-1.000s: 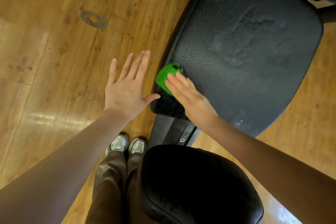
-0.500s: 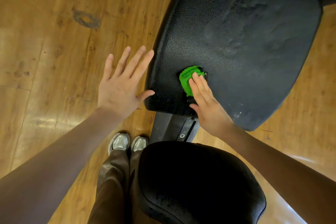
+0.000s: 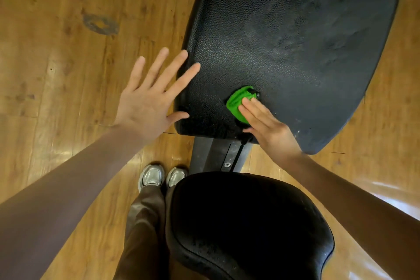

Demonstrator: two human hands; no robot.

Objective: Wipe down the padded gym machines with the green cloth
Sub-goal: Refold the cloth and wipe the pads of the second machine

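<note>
The green cloth (image 3: 237, 103) lies bunched on the near part of the large black seat pad (image 3: 295, 41), close to the pad's near edge, its long axis slanting from near-right to far-left. The right hand (image 3: 270, 127) presses it flat under straight fingers, which cover its near half. The pad itself runs long away from the person, widening toward the right. The left hand (image 3: 150, 98) is spread wide and relaxed, holding nothing, its fingertips over the pad's left edge; whether they touch it is unclear. No brand or writing can be read. A second, rounder black pad (image 3: 250, 223) sits nearer the person, joined by a dark metal bracket (image 3: 218, 154). Beside it stand two grey sneakers (image 3: 161, 177) under brown trousers (image 3: 143, 223) on the wooden floor (image 3: 68, 29).
</note>
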